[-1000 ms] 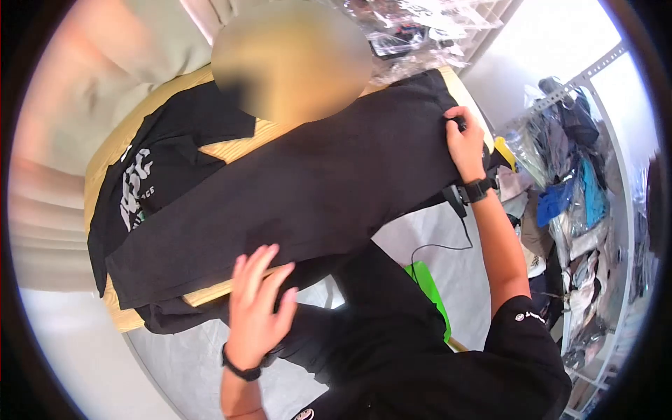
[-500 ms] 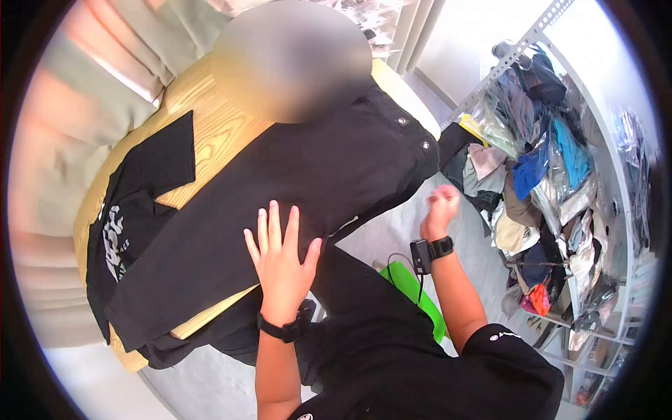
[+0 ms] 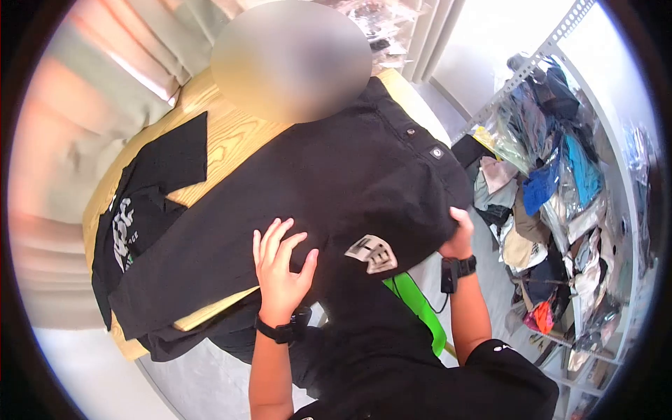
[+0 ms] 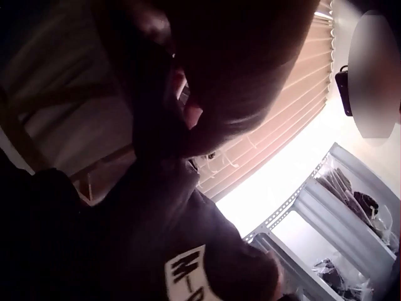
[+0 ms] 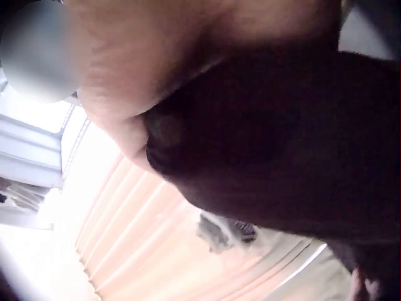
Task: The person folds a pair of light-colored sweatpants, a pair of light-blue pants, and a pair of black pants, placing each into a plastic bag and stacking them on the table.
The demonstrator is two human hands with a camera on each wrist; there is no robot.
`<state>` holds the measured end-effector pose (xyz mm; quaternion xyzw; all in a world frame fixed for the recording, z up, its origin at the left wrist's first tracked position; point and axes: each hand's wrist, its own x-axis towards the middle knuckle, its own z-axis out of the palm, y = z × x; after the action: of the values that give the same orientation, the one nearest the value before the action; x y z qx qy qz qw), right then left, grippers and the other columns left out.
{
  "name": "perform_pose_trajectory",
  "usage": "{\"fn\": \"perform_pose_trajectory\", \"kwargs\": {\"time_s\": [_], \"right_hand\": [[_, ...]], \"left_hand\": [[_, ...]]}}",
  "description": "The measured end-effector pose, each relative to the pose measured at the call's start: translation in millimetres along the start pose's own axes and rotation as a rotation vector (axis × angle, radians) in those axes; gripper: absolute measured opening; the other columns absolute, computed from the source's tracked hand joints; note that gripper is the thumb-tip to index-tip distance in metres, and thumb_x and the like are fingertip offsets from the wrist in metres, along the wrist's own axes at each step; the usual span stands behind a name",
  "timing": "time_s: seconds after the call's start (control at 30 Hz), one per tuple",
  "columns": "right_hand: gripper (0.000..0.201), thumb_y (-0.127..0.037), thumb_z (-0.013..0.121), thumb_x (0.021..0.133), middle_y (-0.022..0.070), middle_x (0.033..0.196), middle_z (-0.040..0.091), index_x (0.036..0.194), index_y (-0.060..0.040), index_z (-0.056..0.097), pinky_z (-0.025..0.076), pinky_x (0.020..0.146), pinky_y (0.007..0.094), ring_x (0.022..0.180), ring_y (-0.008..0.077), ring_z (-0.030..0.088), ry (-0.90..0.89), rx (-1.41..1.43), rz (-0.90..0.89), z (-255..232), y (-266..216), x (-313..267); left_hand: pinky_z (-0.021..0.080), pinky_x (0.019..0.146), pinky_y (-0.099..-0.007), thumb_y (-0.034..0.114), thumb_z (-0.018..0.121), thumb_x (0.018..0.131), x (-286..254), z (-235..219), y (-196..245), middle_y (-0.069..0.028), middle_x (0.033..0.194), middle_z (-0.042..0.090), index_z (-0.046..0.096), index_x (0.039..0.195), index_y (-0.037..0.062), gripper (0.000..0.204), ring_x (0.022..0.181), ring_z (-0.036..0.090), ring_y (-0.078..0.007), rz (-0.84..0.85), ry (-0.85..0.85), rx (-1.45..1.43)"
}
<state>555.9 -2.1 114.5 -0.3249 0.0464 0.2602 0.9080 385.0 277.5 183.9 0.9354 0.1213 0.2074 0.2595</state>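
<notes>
Black trousers (image 3: 336,175) lie lengthwise over the wooden table, the leg stretching to the left and the waist, with two metal eyelets, at the right. A white printed patch (image 3: 374,253) shows on their near side. My left hand (image 3: 281,269) touches the near edge of the leg, fingers spread and slightly bent, thumb apart. At the waist's near corner my right hand (image 3: 458,234) grips the cloth, thumb over it and the other fingers mostly hidden. In the right wrist view, dark cloth (image 5: 269,144) hangs from that hand. A black T-shirt (image 3: 150,185) with white lettering lies partly under the leg.
Pale wood of the table (image 3: 227,136) shows behind the trousers. Shelving (image 3: 553,42) on the right holds bagged and loose clothes (image 3: 546,182). A bright green object (image 3: 420,311) stands below the table edge. Curtains (image 3: 150,63) hang at the left.
My right hand let go of the waist's far side, drew back toward me, then took hold of its near corner. The white patch has turned into view. My left hand came onto the leg.
</notes>
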Motion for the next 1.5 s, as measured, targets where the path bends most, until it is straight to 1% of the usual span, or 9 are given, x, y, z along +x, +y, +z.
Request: {"fn": "perform_pose_trajectory", "kwargs": {"time_s": [0.2, 0.27, 0.47, 0.6, 0.77, 0.97, 1.1, 1.4, 1.5], "right_hand": [[0.048, -0.03, 0.05, 0.085, 0.0146, 0.122, 0.057, 0.12, 0.002, 0.051, 0.039, 0.099, 0.0406, 0.111, 0.0294, 0.054, 0.122, -0.054, -0.182, 67, -28, -9], [0.046, -0.03, 0.047, 0.088, 0.0143, 0.123, 0.056, 0.121, 0.0014, 0.051, 0.039, 0.1, 0.0412, 0.112, 0.0295, 0.054, -0.24, 0.096, -0.007, 105, -33, -15], [0.043, -0.029, 0.042, 0.095, 0.0138, 0.125, 0.056, 0.122, 0.0016, 0.052, 0.034, 0.104, 0.0393, 0.116, 0.0279, 0.052, -0.533, 0.03, 0.006, 123, -22, 2], [0.037, -0.028, 0.043, 0.096, 0.0118, 0.122, 0.058, 0.118, 0.0, 0.056, 0.035, 0.104, 0.0388, 0.115, 0.0254, 0.053, -0.415, -0.014, -0.087, 112, -44, 17], [0.038, -0.028, 0.043, 0.096, 0.0116, 0.12, 0.06, 0.118, 0.0003, 0.057, 0.037, 0.102, 0.0374, 0.111, 0.0247, 0.056, -0.4, -0.122, -0.12, 106, -57, 29], [0.038, -0.029, 0.043, 0.097, 0.013, 0.114, 0.062, 0.112, 0.0029, 0.057, 0.046, 0.094, 0.0355, 0.105, 0.0236, 0.06, -0.305, -0.077, -0.061, 111, -62, 34], [0.041, -0.03, 0.04, 0.098, 0.0161, 0.113, 0.062, 0.112, 0.0048, 0.056, 0.049, 0.091, 0.0364, 0.103, 0.0262, 0.061, -0.248, -0.046, -0.037, 122, -59, 28], [0.037, -0.029, 0.04, 0.098, 0.0159, 0.113, 0.062, 0.11, 0.0022, 0.057, 0.049, 0.092, 0.0408, 0.104, 0.0267, 0.06, -0.284, -0.009, 0.003, 121, -77, 28], [0.036, -0.029, 0.042, 0.097, 0.0142, 0.112, 0.063, 0.108, 0.0008, 0.06, 0.048, 0.092, 0.0395, 0.103, 0.0258, 0.061, -0.253, -0.063, -0.035, 108, -85, 33]], "left_hand": [[0.041, 0.085, -0.042, 0.021, 0.079, 0.062, -7, -6, 67, -0.0112, 0.103, 0.058, 0.057, 0.105, 0.0048, 0.051, 0.096, 0.054, -0.0301, 0.137, 0.108, -0.264], [0.043, 0.082, -0.0395, 0.025, 0.079, 0.06, -4, -3, 105, -0.0116, 0.103, 0.057, 0.051, 0.114, 0.0023, 0.066, 0.095, 0.055, -0.0312, 0.075, -0.01, -0.401], [0.046, 0.081, -0.0381, 0.011, 0.069, 0.066, -15, 57, 98, -0.0127, 0.1, 0.056, 0.05, 0.114, 0.002, 0.052, 0.094, 0.056, -0.0311, -0.099, 0.366, -0.443], [0.05, 0.069, -0.0378, 0.001, 0.059, 0.069, -36, 56, 67, -0.0109, 0.094, 0.058, 0.055, 0.1, 0.004, 0.031, 0.084, 0.059, -0.0324, -0.281, 0.137, -0.439], [0.046, 0.06, -0.0297, 0.003, 0.052, 0.083, -58, 35, 54, -0.014, 0.072, 0.061, 0.055, 0.103, 0.0008, 0.02, 0.064, 0.061, -0.0179, -0.551, 0.016, -0.781], [0.053, 0.056, -0.0323, 0.014, 0.078, 0.064, -72, 8, 62, -0.0088, 0.088, 0.058, 0.043, 0.127, 0.0087, 0.073, 0.071, 0.063, -0.025, -0.251, 0.028, -0.163], [0.05, 0.053, -0.0339, -0.008, 0.065, 0.059, -82, 4, 47, -0.008, 0.082, 0.054, 0.051, 0.115, 0.0073, 0.059, 0.066, 0.061, -0.0262, -0.297, 0.122, 0.003], [0.048, 0.06, -0.0282, -0.015, 0.055, 0.064, -109, -31, 33, -0.0092, 0.091, 0.061, 0.057, 0.099, 0.0047, 0.041, 0.065, 0.058, -0.0216, -0.483, 0.198, -0.374], [0.04, 0.053, -0.023, -0.014, 0.063, 0.062, -118, -55, 34, -0.0044, 0.086, 0.058, 0.057, 0.097, 0.0048, 0.04, 0.054, 0.045, -0.0109, -0.451, -0.021, -0.371]]}}
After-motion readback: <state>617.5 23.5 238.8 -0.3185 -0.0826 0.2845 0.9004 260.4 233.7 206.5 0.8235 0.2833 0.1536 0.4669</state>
